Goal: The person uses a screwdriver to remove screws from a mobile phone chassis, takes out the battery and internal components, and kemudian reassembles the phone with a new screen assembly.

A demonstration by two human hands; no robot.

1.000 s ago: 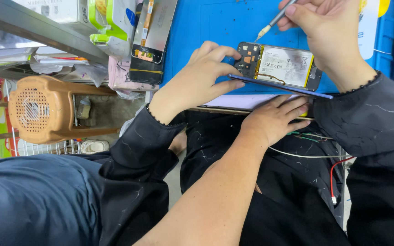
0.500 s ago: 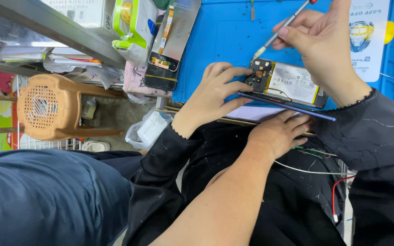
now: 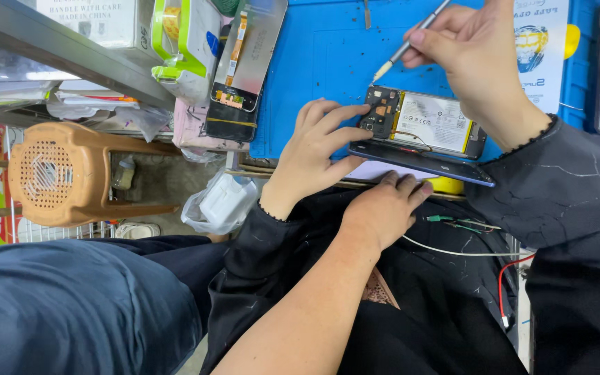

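Note:
My left hand (image 3: pixel 321 146), in a black sleeve, grips the top end of an opened phone (image 3: pixel 432 121) whose battery and circuit board are showing. The phone lies on the near edge of a blue work mat (image 3: pixel 314 55), its dark blue front part (image 3: pixel 418 161) hinged away below it. My right hand (image 3: pixel 480 62) holds a thin metal screwdriver (image 3: pixel 411 43), the tip just above the phone's upper corner. Another person's bare hand (image 3: pixel 383 205) rests at the table edge under the phone.
A detached phone screen panel (image 3: pixel 241 76) lies left of the mat, beside a green and white box (image 3: pixel 185 48). An orange plastic stool (image 3: pixel 57 173) and a plastic bag (image 3: pixel 220 205) sit on the floor at left. Loose wires (image 3: pixel 453 222) trail across the black lap.
The view has shifted and the hands look closer. Both of my hands keep their holds, and the screwdriver tip has come nearer to the phone's upper corner.

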